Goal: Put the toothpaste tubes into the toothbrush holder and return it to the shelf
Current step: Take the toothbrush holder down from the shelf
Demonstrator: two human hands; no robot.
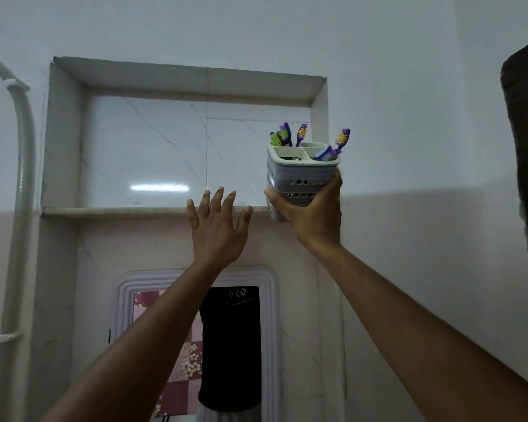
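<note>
A grey toothbrush holder is gripped from below and from both sides by the right hand, the thumb being pressed against its left wall and the fingers wrapped round its right wall. The holder is held upright in the air at the right end of a recessed wall niche, its base lying at about the level of the shelf edge; whether it touches the shelf cannot be told. Its walls are ribbed and pierced with rows of small holes, and its top is divided into pale compartments. Several purple toothbrushes are seen standing in the rear compartments, a green-headed one is set at the back left, and a blue brush is laid slanting across the front right compartment. No toothpaste tubes can be made out from this angle. The left hand is raised with fingers spread and nothing grasped, its fingertips lying over the front edge of the shelf, just left of the holder. The niche is lined with white marbled tile. A pale pipe is fixed to the wall at the far left, and a framed mirror is mounted below the shelf.
</note>
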